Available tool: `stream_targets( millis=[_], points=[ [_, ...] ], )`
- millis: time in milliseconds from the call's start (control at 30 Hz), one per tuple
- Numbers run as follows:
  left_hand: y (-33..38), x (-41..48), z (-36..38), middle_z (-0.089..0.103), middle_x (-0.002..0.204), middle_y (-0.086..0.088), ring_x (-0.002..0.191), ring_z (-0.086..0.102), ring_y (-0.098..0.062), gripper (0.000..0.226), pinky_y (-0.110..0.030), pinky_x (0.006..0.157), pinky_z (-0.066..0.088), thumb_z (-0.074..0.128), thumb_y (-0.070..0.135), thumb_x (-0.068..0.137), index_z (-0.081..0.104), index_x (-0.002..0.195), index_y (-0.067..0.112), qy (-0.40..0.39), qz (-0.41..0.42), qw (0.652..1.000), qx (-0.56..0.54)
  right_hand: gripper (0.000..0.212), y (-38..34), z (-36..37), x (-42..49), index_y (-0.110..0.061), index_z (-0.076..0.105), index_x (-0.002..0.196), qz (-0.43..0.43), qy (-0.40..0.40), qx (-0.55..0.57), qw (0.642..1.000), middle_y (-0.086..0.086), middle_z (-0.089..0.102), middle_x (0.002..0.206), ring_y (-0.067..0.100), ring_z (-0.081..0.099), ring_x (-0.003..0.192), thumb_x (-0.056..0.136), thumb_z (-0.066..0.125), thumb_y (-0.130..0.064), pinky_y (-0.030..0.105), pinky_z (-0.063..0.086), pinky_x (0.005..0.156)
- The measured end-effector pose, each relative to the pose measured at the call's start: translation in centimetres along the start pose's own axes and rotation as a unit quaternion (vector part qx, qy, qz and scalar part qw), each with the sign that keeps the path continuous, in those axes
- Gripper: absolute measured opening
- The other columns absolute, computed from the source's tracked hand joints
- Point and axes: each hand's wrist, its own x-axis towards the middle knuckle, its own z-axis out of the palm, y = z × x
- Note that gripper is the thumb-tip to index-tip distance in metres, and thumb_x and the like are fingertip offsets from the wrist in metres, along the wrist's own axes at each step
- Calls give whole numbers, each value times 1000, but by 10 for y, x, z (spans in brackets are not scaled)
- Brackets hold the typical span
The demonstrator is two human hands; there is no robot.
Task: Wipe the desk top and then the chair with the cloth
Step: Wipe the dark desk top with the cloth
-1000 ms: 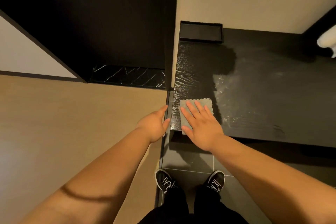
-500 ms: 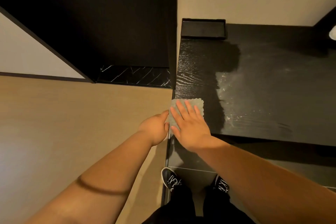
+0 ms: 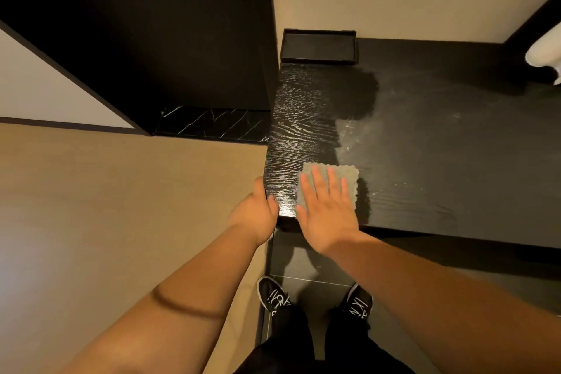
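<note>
Grey cloth (image 3: 349,175) w/ R hand (image 3: 326,214), further right.

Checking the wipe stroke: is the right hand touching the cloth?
Touching. The head view shows the right hand flat on the cloth, fingers spread across it.

One cloth (image 3: 349,174), one desk top (image 3: 440,161), one black tray (image 3: 318,61), two shoes (image 3: 271,294) (image 3: 358,302), and two hands: left hand (image 3: 255,215) and right hand (image 3: 328,218).

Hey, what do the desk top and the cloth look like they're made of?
The desk top looks like black-stained wood or veneer: open grain lines glint, semi-gloss. The cloth seems grey microfibre: nubby pile, scalloped edge.
</note>
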Motion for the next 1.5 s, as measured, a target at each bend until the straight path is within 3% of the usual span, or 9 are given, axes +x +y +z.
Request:
stream_targets(
  millis=[133, 267, 567, 733, 867, 1033, 1167, 1333, 1500],
  points=[
    [7, 3, 6, 66, 106, -14, 86, 64, -34, 43, -45, 78, 52, 33, 32, 108, 27, 148, 18, 12, -28, 999, -10, 72, 34, -2, 2, -26, 1, 164, -148, -2, -15, 989, 4, -5, 172, 31, -12, 157, 102, 21, -58, 53, 0, 127],
    [17, 6, 9, 62, 106, -11, 85, 60, -32, 36, -41, 75, 47, 36, 33, 108, 34, 141, 17, 29, -61, 997, -28, 72, 96, -11, -4, -30, 12, 164, -185, -9, -29, 982, -3, 1, 172, 24, -6, 158, 101, 28, -61, 49, 1, 127],
    [46, 12, 24, 43, 142, -14, 119, 56, -37, 61, -49, 97, 50, 44, 40, 104, 29, 152, 7, 107, -113, 987, -26, 71, 63, 0, -10, -23, 9, 164, -43, 34, -10, 998, 7, 4, 171, 36, -1, 157, 102, 27, -53, 58, 9, 124],
    [67, 27, 30, 45, 143, -16, 126, 50, -37, 71, -49, 104, 44, 47, 47, 100, 28, 153, 5, 157, -146, 977, -9, 71, 117, -4, -6, -28, 18, 163, -185, 28, -17, 982, 1, 12, 171, 28, 6, 158, 100, 33, -59, 53, 10, 127],
    [66, 29, 36, 54, 138, -13, 123, 54, -35, 71, -50, 100, 49, 49, 51, 95, 37, 151, 10, 212, -140, 967, -21, 71, 166, -13, -9, -31, 22, 162, -131, 32, -6, 991, -3, 15, 170, 23, 6, 158, 98, 34, -58, 51, 13, 126],
    [67, 28, 38, 60, 131, -10, 117, 58, -34, 65, -48, 94, 52, 55, 49, 92, 46, 146, 14, 242, -139, 960, -34, 70, 128, -3, -12, -20, 29, 160, -40, 94, -19, 995, 10, 25, 167, 38, 16, 155, 99, 39, -50, 59, 17, 123],
    [69, 27, 36, 63, 120, -8, 111, 61, -34, 52, -47, 88, 52, 58, 46, 88, 53, 132, 19, 260, -130, 955, -54, 70, 100, 6, -11, -22, 29, 161, -135, 96, -7, 986, 7, 23, 168, 36, 16, 155, 99, 41, -52, 58, 15, 124],
    [71, 25, 35, 64, 116, -7, 107, 62, -33, 47, -44, 85, 50, 61, 44, 89, 54, 129, 20, 266, -129, 954, -50, 70, 142, -9, -9, -25, 38, 157, -206, 90, 6, 974, 3, 29, 166, 31, 23, 154, 95, 51, -54, 54, 20, 124],
    [69, 25, 37, 64, 118, -8, 107, 62, -34, 49, -44, 83, 51, 60, 45, 90, 54, 130, 19, 270, -123, 954, -45, 71, 172, -14, -21, -24, 40, 156, -64, 107, 17, 992, 3, 30, 166, 30, 20, 155, 94, 49, -57, 55, 20, 123]
  ],
)
